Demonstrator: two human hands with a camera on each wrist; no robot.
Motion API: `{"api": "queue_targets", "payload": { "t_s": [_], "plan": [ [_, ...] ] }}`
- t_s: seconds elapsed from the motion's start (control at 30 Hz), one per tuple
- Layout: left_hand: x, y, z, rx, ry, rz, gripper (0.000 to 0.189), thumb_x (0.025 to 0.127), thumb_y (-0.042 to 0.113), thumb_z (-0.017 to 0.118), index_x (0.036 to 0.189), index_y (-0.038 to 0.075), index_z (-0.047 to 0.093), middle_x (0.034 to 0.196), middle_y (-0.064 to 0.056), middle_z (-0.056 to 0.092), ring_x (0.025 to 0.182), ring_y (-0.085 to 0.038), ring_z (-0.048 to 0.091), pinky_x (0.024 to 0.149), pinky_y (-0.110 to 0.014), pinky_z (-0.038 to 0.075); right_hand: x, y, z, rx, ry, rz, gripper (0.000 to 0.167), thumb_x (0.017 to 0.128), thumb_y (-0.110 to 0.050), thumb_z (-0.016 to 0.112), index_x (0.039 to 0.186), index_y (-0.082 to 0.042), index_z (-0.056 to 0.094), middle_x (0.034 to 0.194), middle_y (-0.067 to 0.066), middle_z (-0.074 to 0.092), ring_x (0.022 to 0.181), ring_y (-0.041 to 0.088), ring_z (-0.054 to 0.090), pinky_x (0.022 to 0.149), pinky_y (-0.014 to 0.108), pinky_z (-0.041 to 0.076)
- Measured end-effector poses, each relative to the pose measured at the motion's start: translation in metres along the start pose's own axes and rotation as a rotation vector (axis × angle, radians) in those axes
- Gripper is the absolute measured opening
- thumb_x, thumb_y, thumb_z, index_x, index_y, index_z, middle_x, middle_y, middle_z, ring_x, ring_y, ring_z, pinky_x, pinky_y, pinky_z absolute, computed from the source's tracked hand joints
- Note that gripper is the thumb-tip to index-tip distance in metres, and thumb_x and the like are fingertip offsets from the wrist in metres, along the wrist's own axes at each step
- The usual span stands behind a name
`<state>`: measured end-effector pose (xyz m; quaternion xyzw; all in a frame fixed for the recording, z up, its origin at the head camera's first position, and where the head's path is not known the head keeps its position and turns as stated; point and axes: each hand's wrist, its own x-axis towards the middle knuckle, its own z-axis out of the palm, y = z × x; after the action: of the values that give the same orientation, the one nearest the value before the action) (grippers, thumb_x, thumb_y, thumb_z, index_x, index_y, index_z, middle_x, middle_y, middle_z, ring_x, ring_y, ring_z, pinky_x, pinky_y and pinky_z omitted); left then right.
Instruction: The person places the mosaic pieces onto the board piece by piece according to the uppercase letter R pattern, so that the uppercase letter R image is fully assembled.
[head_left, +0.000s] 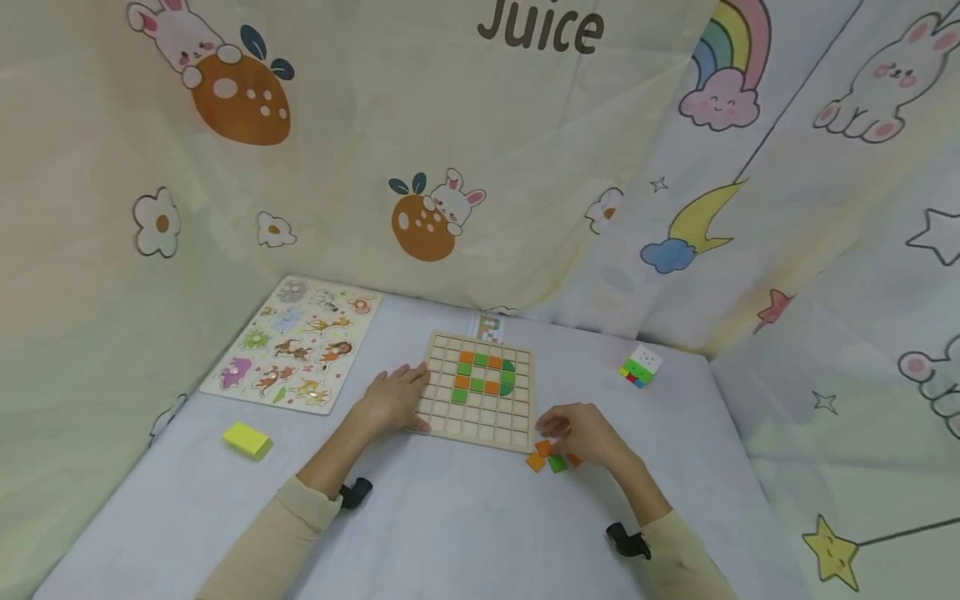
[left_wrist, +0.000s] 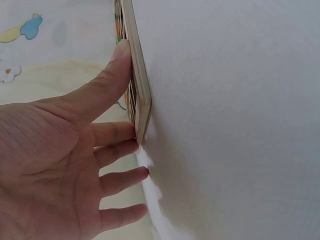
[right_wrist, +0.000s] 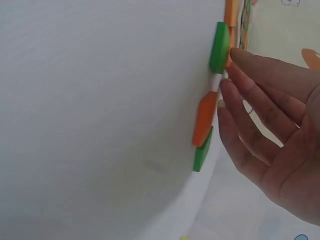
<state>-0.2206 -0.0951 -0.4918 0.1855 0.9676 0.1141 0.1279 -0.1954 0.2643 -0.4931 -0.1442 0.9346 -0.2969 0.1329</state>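
Observation:
A wooden grid board (head_left: pixel 475 423) lies mid-table in the head view, with orange and green tiles (head_left: pixel 477 385) set in some of its squares, one of them rounded. My left hand (head_left: pixel 392 400) rests at its left edge, fingers spread. In the left wrist view the thumb touches the board's side (left_wrist: pixel 142 90) and two fingertips are right at its corner. My right hand (head_left: pixel 583 432) hovers over the loose tiles by the board's lower right corner, fingers loosely bent. Among these are an orange tile (head_left: pixel 535 462) and a green tile (right_wrist: pixel 219 47), close to the thumb tip.
An animal peg puzzle (head_left: pixel 303 342) lies at the back left, with a yellow block (head_left: pixel 247 440) in front of it. A small patterned card (head_left: pixel 491 326) is behind the board. The colored cube (head_left: pixel 641 367) stands at the back right. Printed cloth hangs behind the table.

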Motion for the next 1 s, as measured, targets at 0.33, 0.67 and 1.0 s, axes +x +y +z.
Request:
{"api": "queue_targets", "payload": {
  "t_s": [0.33,0.67,1.0],
  "plan": [
    [0.002,0.000,0.003,-0.005,0.018,-0.008,0.108,0.075,0.046,0.089,0.157,-0.004,0.040,0.168,-0.019,0.031,0.154,-0.045,0.029,0.121,-0.068,0.026,-0.001,0.010,-0.002,0.016,-0.017,0.005,0.031,0.080,-0.002,0.088,0.107,-0.015,0.078,0.088,-0.002,0.070,0.080,0.015,0.063,0.066,0.029,0.057],
    [-0.001,-0.002,0.002,0.001,0.017,-0.009,0.107,0.077,0.046,0.088,0.157,-0.004,0.039,0.168,-0.019,0.031,0.154,-0.044,0.029,0.121,-0.068,0.026,0.014,-0.003,-0.016,0.037,-0.126,-0.202,0.035,0.084,0.003,0.081,0.117,-0.009,0.076,0.089,0.004,0.072,0.075,0.017,0.066,0.068,0.028,0.057],
    [0.001,-0.002,0.003,-0.013,0.001,-0.002,0.107,0.079,0.046,0.088,0.159,-0.003,0.038,0.169,-0.018,0.029,0.155,-0.044,0.027,0.122,-0.067,0.025,0.041,-0.021,-0.002,0.060,-0.021,-0.269,0.028,0.089,-0.002,0.081,0.116,-0.009,0.078,0.090,0.000,0.073,0.076,0.011,0.068,0.070,0.028,0.060]
  ]
}}
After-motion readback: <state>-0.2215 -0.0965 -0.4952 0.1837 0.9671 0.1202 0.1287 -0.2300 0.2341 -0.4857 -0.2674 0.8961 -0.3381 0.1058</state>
